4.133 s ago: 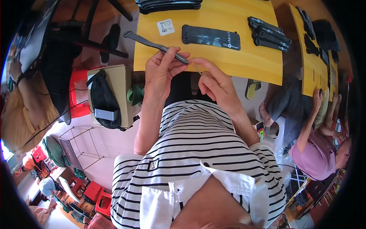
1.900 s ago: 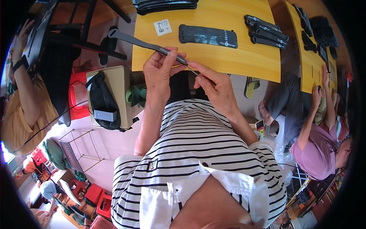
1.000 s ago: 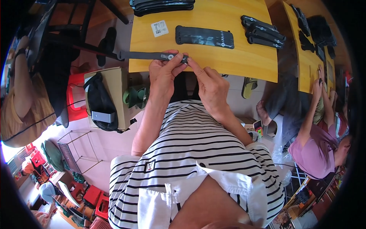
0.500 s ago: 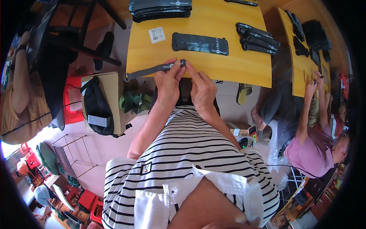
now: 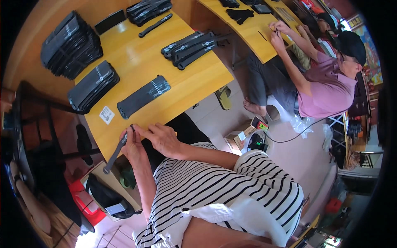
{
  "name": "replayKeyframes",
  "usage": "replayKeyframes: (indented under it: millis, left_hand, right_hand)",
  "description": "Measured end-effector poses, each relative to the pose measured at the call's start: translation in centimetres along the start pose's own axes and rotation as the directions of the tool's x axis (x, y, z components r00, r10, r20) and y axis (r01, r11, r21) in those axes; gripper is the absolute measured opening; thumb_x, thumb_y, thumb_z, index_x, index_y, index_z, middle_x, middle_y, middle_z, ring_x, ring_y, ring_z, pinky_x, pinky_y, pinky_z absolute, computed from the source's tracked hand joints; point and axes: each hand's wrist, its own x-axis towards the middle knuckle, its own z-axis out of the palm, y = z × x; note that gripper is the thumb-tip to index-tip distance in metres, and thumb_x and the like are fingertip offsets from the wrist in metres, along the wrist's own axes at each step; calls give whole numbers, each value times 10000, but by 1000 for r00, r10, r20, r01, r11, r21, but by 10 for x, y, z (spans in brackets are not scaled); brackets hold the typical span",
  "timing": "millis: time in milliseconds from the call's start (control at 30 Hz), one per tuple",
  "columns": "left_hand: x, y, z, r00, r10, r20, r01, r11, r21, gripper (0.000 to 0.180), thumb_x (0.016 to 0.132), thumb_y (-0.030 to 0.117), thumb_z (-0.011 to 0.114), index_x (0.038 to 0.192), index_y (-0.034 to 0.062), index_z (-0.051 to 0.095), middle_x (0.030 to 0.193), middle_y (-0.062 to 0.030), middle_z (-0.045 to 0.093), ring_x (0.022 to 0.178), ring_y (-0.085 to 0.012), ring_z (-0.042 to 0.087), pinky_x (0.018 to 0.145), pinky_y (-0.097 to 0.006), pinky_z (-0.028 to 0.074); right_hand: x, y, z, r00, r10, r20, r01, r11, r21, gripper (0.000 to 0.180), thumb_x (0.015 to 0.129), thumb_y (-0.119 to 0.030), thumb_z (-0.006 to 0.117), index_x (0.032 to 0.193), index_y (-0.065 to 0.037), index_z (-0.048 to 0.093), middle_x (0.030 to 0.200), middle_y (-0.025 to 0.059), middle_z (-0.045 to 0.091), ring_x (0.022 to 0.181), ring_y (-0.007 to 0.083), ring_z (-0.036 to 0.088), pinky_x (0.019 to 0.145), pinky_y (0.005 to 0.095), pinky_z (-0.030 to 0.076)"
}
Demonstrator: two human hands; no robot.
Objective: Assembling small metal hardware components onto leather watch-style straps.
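Note:
Just off the table's near edge, my left hand (image 5: pixel 135 149) pinches a narrow dark grey strap (image 5: pixel 112 158) near its upper end. The strap's long tail hangs down to the left, past the table edge. My right hand (image 5: pixel 164 140) has its thumb and index fingertips at that same end, closed on it; the fingers hide its tip. Beyond my hands, a wide dark grey flat strap (image 5: pixel 138 101) lies alone on the yellow table (image 5: pixel 182 97). A small white printed label (image 5: pixel 106 115) sits beside it.
Stacks of black wide straps (image 5: pixel 94 86) fill the table's left side, a taller pile (image 5: pixel 71 45) behind. Narrow straps (image 5: pixel 190 47) lie in a bundle at the right. A co-worker in a pink shirt (image 5: pixel 328 93) works at another table. A cardboard box (image 5: pixel 131 198) and black bag stand below.
The view has swung to the right, bringing more of the co-worker and the stacks into sight. Both hands still hold the strap's end, its tail now slanting more steeply down.

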Motion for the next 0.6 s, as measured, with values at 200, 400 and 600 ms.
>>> replayKeyframes:
  millis: [200, 400, 600]
  left_hand:
    - [2, -6, -9, 995, 40, -90, -42, 999, -21, 150, 817, 21, 622, 955, 32, 563, 920, -97, 609, 850, -174, 611, 737, -239, 526]
    - [9, 10, 11, 994, -54, 91, 45, 994, 99, 216, 809, 55, 638, 1005, -20, 588, 905, -110, 614, 798, -176, 620, 730, -261, 536]
    - [-4, 24, 18, 993, -8, 122, -6, 993, 116, 195, 813, 66, 637, 996, 2, 615, 893, -66, 619, 771, -137, 618, 687, -231, 521]
  right_hand:
    - [2, 0, 3, 998, 23, 51, -26, 998, 62, 504, 718, -49, 562, 1211, -143, 530, 725, 46, 536, 648, 219, 565, 522, 319, 490]
    - [7, 7, -5, 998, 32, 62, -34, 999, 41, 505, 727, -34, 544, 1215, -162, 527, 702, 53, 517, 654, 230, 569, 541, 330, 478]
    - [15, -1, -7, 1000, 26, 1, -26, 989, 143, 485, 741, 43, 564, 1197, -123, 565, 641, 92, 470, 573, 252, 515, 524, 353, 431]
